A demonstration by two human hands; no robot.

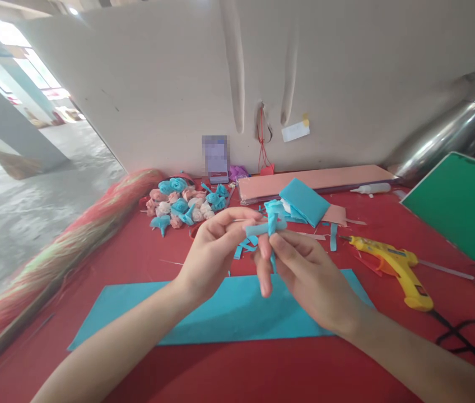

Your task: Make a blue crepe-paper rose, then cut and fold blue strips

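In front of me, my right hand (311, 274) is closed on a blue crepe-paper flower (274, 210), pinching it low at its twisted base. A narrow blue paper strip (256, 230) crosses that base. My left hand (208, 252) pinches the strip's left end between thumb and fingers. Both hands are raised over a long blue crepe-paper sheet (204, 319) lying flat on the red table. Part of the flower's base is hidden behind my right fingers.
Finished pink, white and blue paper flowers (181, 207) are heaped at the back left. A yellow glue gun (401, 268) lies right, its black cord trailing. Folded blue paper (304, 201), a pink pack (317, 180), a glue bottle (374, 188) and a green board (460, 207) stand around.
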